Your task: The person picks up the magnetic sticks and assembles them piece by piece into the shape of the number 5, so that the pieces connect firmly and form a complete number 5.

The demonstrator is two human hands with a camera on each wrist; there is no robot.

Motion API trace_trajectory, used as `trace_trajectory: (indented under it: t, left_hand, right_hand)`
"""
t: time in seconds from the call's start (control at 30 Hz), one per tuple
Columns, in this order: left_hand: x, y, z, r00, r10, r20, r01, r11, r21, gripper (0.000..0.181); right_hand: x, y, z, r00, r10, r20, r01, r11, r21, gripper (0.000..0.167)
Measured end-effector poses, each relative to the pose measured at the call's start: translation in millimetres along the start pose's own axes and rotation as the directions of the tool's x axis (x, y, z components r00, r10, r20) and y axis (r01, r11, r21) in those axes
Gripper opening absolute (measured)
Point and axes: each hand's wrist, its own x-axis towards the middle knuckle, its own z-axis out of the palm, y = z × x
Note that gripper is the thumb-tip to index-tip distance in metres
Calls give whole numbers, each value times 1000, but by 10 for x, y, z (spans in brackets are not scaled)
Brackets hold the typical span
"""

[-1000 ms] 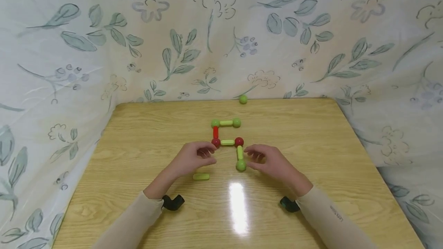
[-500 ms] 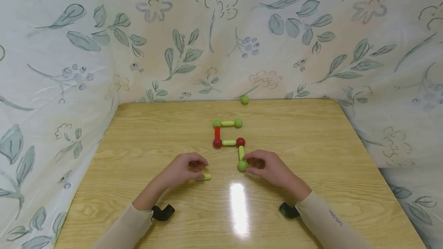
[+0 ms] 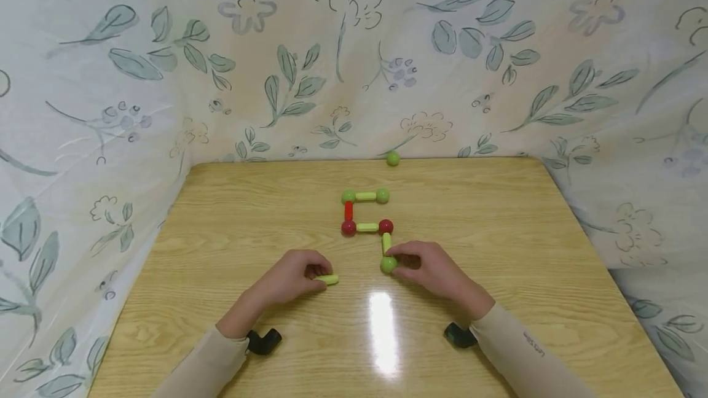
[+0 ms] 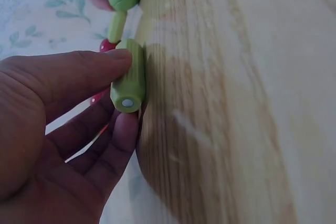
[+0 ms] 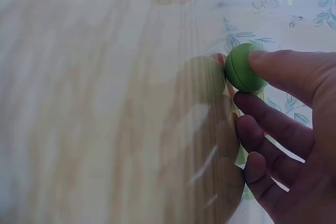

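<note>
My left hand (image 3: 295, 275) pinches a loose yellow-green magnetic rod (image 4: 128, 80) between thumb and fingers, close to the table; a small metal disc shows on its end. The right hand (image 3: 431, 268) pinches the green ball (image 5: 244, 68) at the near end of a joined figure. From that ball a yellow-green rod (image 3: 386, 243) runs back to a red ball (image 3: 386, 226). Another yellow-green rod (image 3: 367, 227) joins it to a second red ball (image 3: 348, 228). A red rod (image 3: 348, 210) leads on to a green ball (image 3: 348, 196), then a rod (image 3: 365, 196) and a green ball (image 3: 383, 195).
One loose green ball (image 3: 393, 158) lies at the far edge of the wooden table (image 3: 249, 201). Behind and beside the table hangs a flowered cloth (image 3: 354, 78). Dark wrist cameras stick out below both sleeves, and a bright reflection lies near the middle front.
My left hand has moved left and toward me, away from the red ball, and taken hold of the loose rod. The right hand has closed on the near green ball.
</note>
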Motion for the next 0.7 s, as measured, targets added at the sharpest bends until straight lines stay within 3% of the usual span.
trace_trajectory:
  t: [0.37, 0.7]
  left_hand:
    - [90, 97, 12, 1000, 16, 10, -16, 1000, 4, 19]
    - [255, 153, 67, 1000, 28, 7, -28, 999, 32, 22]
  right_hand:
    - [-13, 37, -1, 1000, 2, -8, -3, 1000, -8, 35]
    - [8, 35, 8, 1000, -25, -9, 25, 999, -24, 39]
